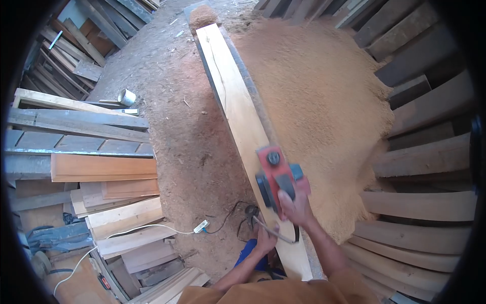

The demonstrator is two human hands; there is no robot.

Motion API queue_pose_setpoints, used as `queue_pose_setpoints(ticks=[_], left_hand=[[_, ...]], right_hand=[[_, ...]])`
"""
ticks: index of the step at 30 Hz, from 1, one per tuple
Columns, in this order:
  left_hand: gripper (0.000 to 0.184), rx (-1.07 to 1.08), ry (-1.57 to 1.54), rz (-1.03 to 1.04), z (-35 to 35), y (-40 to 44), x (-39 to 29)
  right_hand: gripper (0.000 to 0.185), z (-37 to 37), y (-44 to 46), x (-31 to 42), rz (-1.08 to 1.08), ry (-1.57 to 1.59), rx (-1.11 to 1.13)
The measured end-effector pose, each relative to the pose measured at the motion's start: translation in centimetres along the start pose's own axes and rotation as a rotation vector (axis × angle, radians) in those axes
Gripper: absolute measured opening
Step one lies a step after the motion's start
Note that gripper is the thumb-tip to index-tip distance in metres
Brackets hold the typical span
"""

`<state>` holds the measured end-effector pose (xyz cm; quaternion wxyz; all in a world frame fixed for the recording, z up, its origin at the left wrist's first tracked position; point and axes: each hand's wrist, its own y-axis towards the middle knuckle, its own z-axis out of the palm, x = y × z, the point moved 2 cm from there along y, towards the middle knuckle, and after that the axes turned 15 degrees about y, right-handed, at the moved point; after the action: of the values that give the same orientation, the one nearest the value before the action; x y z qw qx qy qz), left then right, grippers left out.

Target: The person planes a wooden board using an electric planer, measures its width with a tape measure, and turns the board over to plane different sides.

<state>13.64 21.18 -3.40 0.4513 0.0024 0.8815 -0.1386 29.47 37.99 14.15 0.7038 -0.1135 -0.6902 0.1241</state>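
A red and black electric hand planer [274, 177] rests on the long pale wooden board [234, 104], a little nearer to me than its middle. My right hand [295, 206] is wrapped round the planer's rear handle. At the board's left edge, my left hand [266, 238] has its fingers closed on the grey power cord [281, 236], which loops back to the planer; part of the fingers is hidden. A long dark crack runs along the far half of the board. Beneath it lies a narrow support beam [245, 76], its edge showing on the right.
Sawdust [314, 96] is heaped along the right side. Upright planks [422, 157] line the right edge. Stacked boards [104, 167] fill the left. A white extension socket [201, 226] with its cable lies on the floor, left of my left hand. A white cup [126, 97] stands farther off.
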Motion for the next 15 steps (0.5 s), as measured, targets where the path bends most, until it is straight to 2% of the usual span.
queue_pose_setpoints(ticks=[2, 4, 6, 7, 10, 12, 15], left_hand=[[0.037, -0.122, -0.286, -0.161, -1.1, 4.1, -2.3], [0.047, -0.103, -0.191, -0.195, -0.9, 4.8, -1.6], [0.053, -0.17, -0.122, -0.272, -2.9, 5.2, -4.9], [0.06, -0.094, -0.075, -0.295, -3.3, 5.5, -5.1], [0.066, -0.129, -0.091, -0.254, -2.9, 5.3, -4.6], [0.064, -0.125, -0.085, -0.215, -3.3, 5.5, -4.8], [0.064, -0.149, -0.053, -0.19, -3.5, 5.9, -4.7]], right_hand=[[0.054, 1.3, 7.0, 2.3, -0.137, -0.03, 0.008], [0.058, 2.7, 14.4, 6.0, -0.091, -0.071, -0.025], [0.051, 4.3, 21.3, 9.6, -0.08, -0.167, -0.073], [0.054, 4.8, 24.8, 10.9, -0.09, -0.205, -0.076], [0.055, 6.4, 32.0, 15.3, -0.104, -0.151, -0.063], [0.051, 6.8, 38.3, 14.6, -0.126, -0.068, 0.037], [0.049, 7.0, 38.1, 14.4, -0.099, 0.096, 0.016]])
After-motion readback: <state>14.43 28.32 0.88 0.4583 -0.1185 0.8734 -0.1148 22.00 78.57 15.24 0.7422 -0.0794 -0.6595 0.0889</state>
